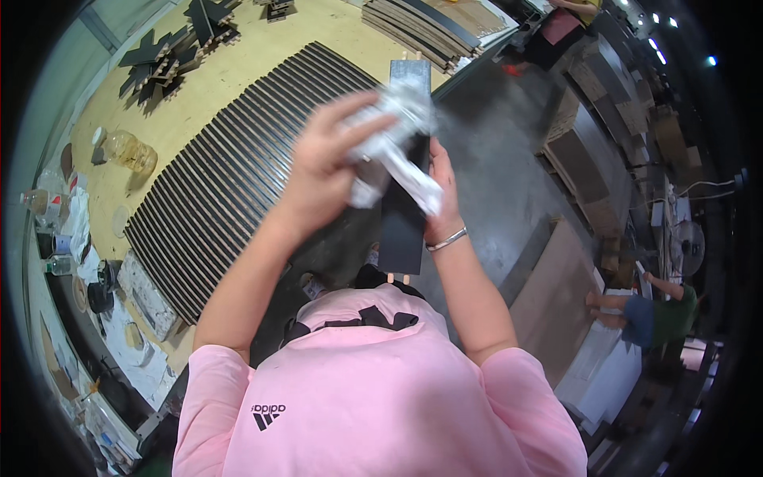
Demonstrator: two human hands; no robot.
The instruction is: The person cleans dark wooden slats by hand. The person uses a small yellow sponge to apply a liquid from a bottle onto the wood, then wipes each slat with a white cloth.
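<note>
My right hand [443, 187], with a silver bracelet at its wrist, grips the right edge of a narrow black board [403, 238]. Pale wooden dowels stick out of both ends of the board, which is held up in front of me, lengthwise away from my body. A crumpled white cloth [407, 111] is in my left hand [322, 163], over the board's upper half. Motion smears the cloth, and it hides part of the board. To the left, a long row of dark strips [246, 171] stands close together on edge on the yellowish table [187, 111].
A bottle of yellowish liquid [131, 151] lies on the table's left. Crossed black pieces [163, 67] are piled far left, and curved stacked boards [421, 32] sit at the far edge. Panel stacks [584, 159] and a person in a green top [671, 314] are at right.
</note>
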